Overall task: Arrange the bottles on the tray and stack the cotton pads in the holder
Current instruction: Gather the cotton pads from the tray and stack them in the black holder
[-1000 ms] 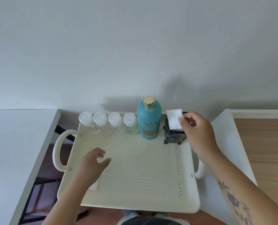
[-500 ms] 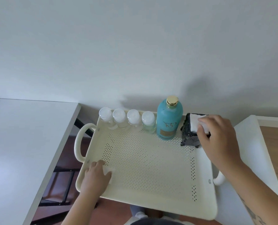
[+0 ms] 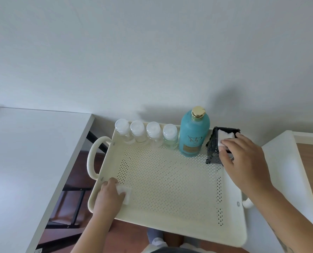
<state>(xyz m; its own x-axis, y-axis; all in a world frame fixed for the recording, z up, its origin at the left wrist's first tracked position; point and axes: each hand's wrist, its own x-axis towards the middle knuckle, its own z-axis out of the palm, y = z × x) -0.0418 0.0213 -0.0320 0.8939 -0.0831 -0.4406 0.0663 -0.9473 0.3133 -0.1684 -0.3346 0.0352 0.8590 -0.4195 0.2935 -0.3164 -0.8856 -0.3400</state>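
Now the right hand has sunk lower over the black holder than half a second ago; its fingers press a white cotton pad down into the open top, and the pad sits deeper than before, only its upper part showing beyond the fingertips. The left hand has stayed at the near left corner of the tray, and the second pad now shows more plainly, lying flat on the tray floor just past the fingertips, which rest on its edge; whether they pinch it or only touch it I cannot tell. The bottles have not shifted.

The tray is cream-coloured, rectangular with rounded corners and raised walls, its floor pierced by rows of small round holes, a looped handle on its left end. Beyond the left fingers, along the far wall, stand four small clear bottles with round white caps, side by side. Next to them rises a tall teal bottle, smooth and rounded at the shoulders, with a shiny gold cap and a tan label. The holder stands just beside it, under the right fingers, dark and lattice-textured, on small feet. The pads look soft, square and matte. A pale desk lies left of the tray.
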